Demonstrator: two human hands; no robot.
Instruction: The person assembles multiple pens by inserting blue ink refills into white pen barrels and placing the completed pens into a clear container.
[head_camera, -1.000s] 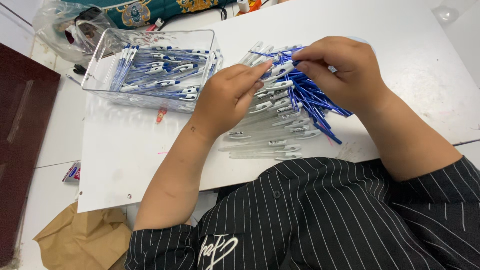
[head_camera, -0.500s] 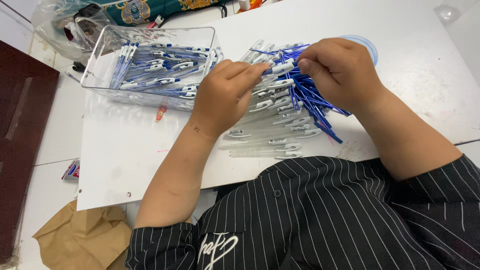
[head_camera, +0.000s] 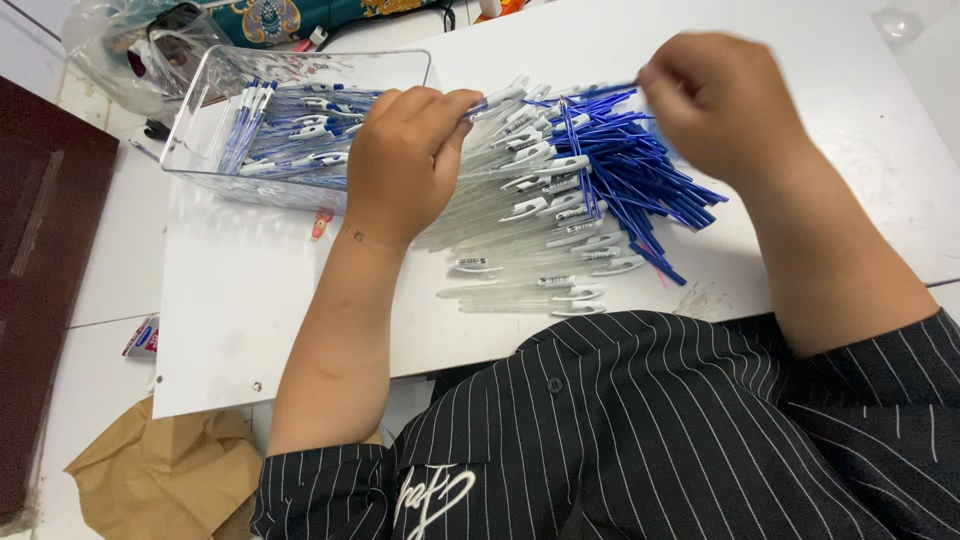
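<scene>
My left hand is closed around a clear pen barrel with a white clip, held just above a pile of clear pen barrels on the white table. My right hand, blurred by motion, pinches a thin blue refill over a heap of blue refills lying next to the barrels. The refill's tip points toward the barrel in my left hand.
A clear plastic tray with several assembled blue-and-white pens stands at the back left. A plastic bag lies behind it. Crumpled brown paper and a small packet lie on the floor at the left, beside a dark wooden panel.
My right hand has lifted away to the right with a blue refill. My left hand has shifted left, holding a barrel, and the hands are now apart.
</scene>
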